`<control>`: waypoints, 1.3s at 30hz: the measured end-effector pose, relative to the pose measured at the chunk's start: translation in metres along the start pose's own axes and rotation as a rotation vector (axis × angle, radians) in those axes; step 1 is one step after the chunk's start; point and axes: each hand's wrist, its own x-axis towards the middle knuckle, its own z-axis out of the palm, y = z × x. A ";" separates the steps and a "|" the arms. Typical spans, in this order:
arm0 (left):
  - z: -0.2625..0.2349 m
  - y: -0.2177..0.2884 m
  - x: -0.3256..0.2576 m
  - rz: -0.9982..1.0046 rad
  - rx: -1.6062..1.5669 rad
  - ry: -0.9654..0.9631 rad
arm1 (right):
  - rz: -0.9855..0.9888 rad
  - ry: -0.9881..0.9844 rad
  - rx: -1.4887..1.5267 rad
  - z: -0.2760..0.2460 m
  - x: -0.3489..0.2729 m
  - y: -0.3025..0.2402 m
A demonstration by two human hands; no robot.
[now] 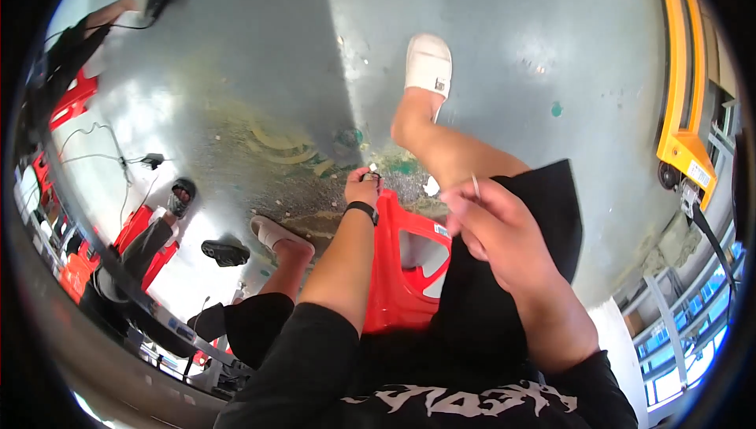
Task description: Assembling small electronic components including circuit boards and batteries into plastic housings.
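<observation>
A single head-worn fisheye camera is looking steeply down from the seated person's head, past the chest and both forearms, which are entering from the lower edge. It is sitting close to the red plastic stool (402,271) and facing the grey floor (488,59) beyond it. Straight edges are bending toward the dark circular rim.

- Left arm: extended forward and downward, black sleeve to the elbow, forearm bare, dark band on the wrist.
- Left hand (363,187): fingers curled closed, pinching something small and dark at the fingertips.
- Right arm: bent, forearm rising from the lower edge.
- Right hand (492,220): raised over the thigh, fingers (465,193) curled, pinching something thin and pale.
</observation>
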 end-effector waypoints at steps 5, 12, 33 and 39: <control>0.038 0.086 -0.159 0.321 0.037 -0.321 | -0.259 -0.009 0.126 0.013 -0.010 0.013; -0.088 0.102 -0.421 0.982 -0.157 -0.537 | -0.772 -0.322 0.057 0.053 -0.089 0.046; -0.494 -0.166 -0.629 1.283 -0.886 0.218 | -0.848 -1.460 -1.491 0.329 -0.429 0.311; -0.518 -0.213 -0.618 1.281 -0.815 0.329 | -0.618 -1.339 -1.590 0.357 -0.434 0.368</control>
